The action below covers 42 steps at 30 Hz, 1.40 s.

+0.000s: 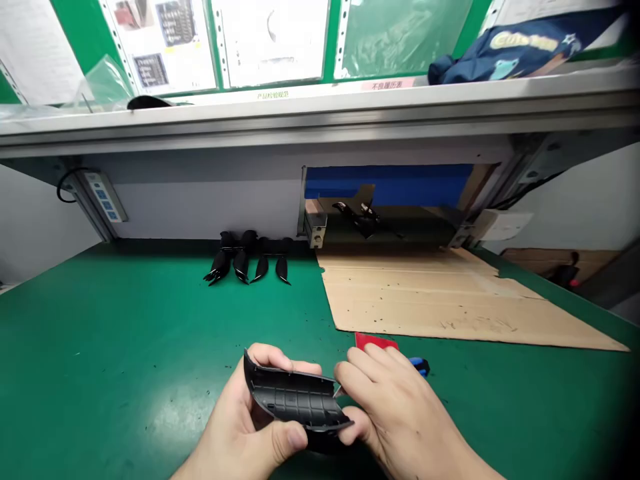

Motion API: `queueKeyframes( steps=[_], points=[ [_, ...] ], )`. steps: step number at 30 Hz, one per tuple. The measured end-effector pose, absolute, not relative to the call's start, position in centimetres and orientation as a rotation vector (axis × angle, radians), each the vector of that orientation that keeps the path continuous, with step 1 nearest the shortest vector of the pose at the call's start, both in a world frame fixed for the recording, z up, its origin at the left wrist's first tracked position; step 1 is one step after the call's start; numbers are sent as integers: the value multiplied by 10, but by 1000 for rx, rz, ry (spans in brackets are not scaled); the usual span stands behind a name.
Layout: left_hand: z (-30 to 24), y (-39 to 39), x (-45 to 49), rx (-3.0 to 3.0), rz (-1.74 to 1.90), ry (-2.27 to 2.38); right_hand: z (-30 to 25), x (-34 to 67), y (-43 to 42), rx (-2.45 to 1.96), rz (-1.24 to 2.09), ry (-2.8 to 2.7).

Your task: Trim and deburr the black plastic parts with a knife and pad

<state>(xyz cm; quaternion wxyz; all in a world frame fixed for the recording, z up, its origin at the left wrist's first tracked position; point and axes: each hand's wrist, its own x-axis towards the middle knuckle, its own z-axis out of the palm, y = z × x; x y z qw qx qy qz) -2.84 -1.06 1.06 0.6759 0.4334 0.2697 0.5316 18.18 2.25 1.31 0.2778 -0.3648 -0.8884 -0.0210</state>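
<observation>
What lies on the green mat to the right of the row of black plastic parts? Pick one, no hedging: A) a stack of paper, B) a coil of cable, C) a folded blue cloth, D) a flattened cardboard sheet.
D: the flattened cardboard sheet lies on the green mat, directly right of the row of black plastic parts.

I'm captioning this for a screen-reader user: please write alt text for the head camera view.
Two hands work on a curved, ribbed black plastic part over a green workbench: the left hand cradles it, the right hand pinches its edge. Beyond, pointed black parts lie in a row beside flattened cardboard.
</observation>
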Motion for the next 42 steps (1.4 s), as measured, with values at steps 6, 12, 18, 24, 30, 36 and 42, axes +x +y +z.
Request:
queueKeyframes(
  steps=[6, 12, 18, 24, 30, 36, 42],
  points=[
    [15, -15, -29, 1032, 1158, 614, 12, 183, 21, -947, -195, -2416],
    [16, -14, -31, 1090, 1116, 634, 12, 183, 19, -979, -173, -2469],
    [14, -15, -30, 1124, 1126, 655, 13, 185, 21, -1028, 135, -2557],
    [14, -14, -30, 1108, 1145, 635, 22, 195, 24, -867, 1018, -2336],
    [15, -13, -32, 1074, 1170, 653, 17, 201, 26, -938, 937, -2134],
    [12, -12, -31, 951, 1221, 603, 24, 200, 25, -957, 540, -2367],
    [23, -6, -27, 534, 1218, 675, 33, 204, 23, -1130, 473, -2779]
  ],
)
